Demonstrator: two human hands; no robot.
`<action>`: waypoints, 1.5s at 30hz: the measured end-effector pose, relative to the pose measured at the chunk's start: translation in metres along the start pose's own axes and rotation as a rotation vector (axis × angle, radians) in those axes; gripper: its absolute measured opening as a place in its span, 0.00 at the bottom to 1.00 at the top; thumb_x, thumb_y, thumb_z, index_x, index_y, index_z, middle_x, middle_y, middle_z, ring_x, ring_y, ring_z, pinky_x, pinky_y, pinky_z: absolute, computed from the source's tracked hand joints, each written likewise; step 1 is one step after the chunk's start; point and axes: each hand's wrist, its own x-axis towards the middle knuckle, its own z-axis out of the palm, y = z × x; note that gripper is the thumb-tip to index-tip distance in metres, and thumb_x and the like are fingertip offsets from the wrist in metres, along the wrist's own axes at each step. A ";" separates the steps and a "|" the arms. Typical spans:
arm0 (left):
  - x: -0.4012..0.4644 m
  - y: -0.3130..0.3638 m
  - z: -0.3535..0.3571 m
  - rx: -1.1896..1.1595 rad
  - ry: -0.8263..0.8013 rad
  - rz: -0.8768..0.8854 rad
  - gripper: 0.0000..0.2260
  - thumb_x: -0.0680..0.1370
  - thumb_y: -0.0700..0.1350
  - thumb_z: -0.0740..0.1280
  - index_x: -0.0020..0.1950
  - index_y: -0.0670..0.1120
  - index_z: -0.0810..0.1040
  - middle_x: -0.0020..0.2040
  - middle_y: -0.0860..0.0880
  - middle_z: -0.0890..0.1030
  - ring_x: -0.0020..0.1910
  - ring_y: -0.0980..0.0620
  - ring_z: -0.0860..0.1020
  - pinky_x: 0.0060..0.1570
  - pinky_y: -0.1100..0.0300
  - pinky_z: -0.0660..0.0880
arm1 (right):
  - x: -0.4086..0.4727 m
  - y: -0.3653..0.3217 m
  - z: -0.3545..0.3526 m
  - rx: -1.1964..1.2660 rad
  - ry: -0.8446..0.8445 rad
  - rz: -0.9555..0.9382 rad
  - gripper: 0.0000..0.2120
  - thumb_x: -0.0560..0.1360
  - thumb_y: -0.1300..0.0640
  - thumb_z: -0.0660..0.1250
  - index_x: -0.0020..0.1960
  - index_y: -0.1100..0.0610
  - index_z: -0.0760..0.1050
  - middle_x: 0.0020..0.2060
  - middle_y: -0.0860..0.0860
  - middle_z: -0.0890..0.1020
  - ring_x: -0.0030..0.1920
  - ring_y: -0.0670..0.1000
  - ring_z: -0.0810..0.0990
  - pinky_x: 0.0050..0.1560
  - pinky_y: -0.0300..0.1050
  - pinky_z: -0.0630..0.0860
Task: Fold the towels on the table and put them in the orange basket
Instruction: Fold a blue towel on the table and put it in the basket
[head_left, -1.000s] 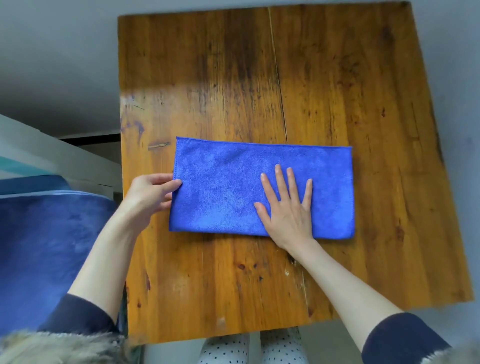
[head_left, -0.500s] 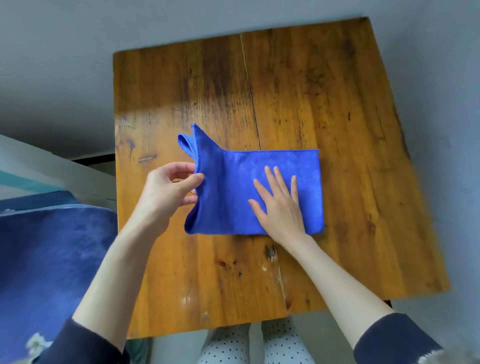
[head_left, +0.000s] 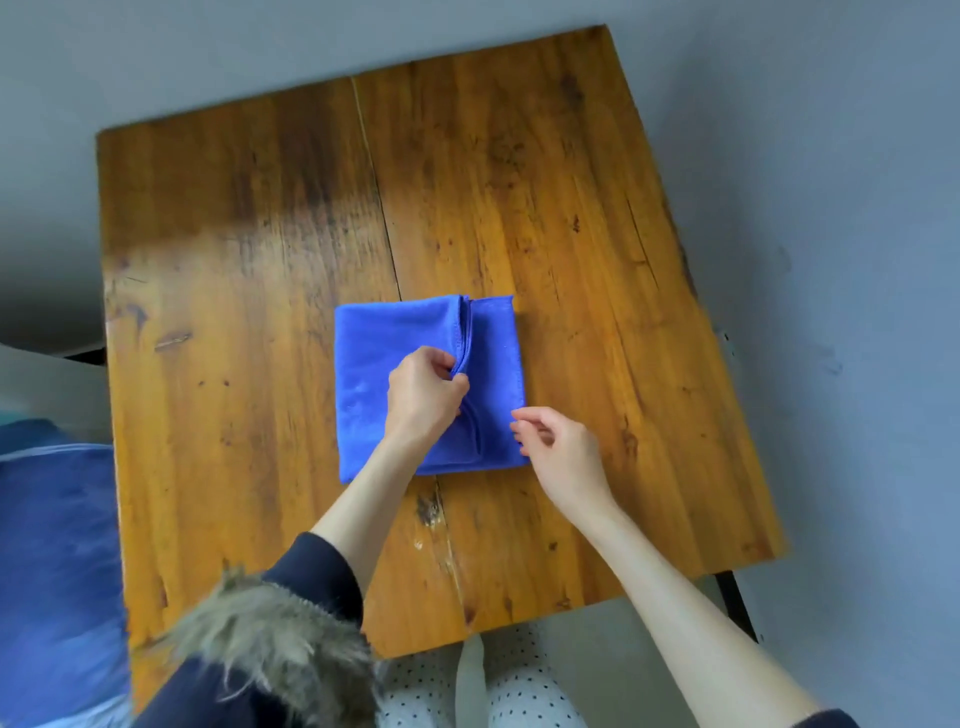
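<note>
A blue towel (head_left: 374, 374) lies folded on the wooden table (head_left: 571, 208), near its middle. Its left half is laid over the right half, leaving a strip of the lower layer showing at the right. My left hand (head_left: 423, 397) pinches the hemmed edge of the upper flap over the towel. My right hand (head_left: 558, 449) hovers at the towel's lower right corner with fingers loosely curled and holds nothing. No orange basket is in view.
Dark blue fabric (head_left: 52, 545) lies left of the table, below its level. A fur-trimmed dark sleeve (head_left: 270, 644) covers the table's near left corner. Grey floor surrounds the table, and a black table leg (head_left: 735, 603) shows at the near right.
My left hand carried the towel's left end over to the right, folding it in half. My right hand lifted off the towel and drew back to its lower right corner.
</note>
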 end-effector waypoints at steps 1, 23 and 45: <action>0.001 0.000 0.004 0.022 0.017 0.007 0.06 0.74 0.39 0.66 0.50 0.42 0.76 0.44 0.47 0.79 0.43 0.44 0.80 0.47 0.48 0.79 | 0.001 0.002 0.000 -0.023 -0.004 -0.016 0.10 0.77 0.61 0.62 0.55 0.58 0.79 0.45 0.48 0.83 0.46 0.45 0.80 0.49 0.30 0.74; -0.023 -0.065 -0.005 0.565 0.265 0.645 0.14 0.78 0.37 0.58 0.61 0.40 0.76 0.63 0.42 0.76 0.65 0.39 0.71 0.61 0.48 0.69 | 0.017 -0.007 0.009 -0.121 0.039 0.025 0.11 0.76 0.55 0.65 0.57 0.56 0.78 0.50 0.51 0.81 0.48 0.52 0.79 0.50 0.44 0.72; -0.013 -0.087 0.011 0.874 0.133 0.592 0.25 0.79 0.58 0.51 0.75 0.53 0.59 0.76 0.45 0.57 0.76 0.43 0.53 0.73 0.44 0.49 | 0.090 -0.049 0.012 -0.062 0.094 0.010 0.09 0.76 0.56 0.65 0.53 0.58 0.79 0.47 0.50 0.81 0.50 0.50 0.79 0.53 0.46 0.74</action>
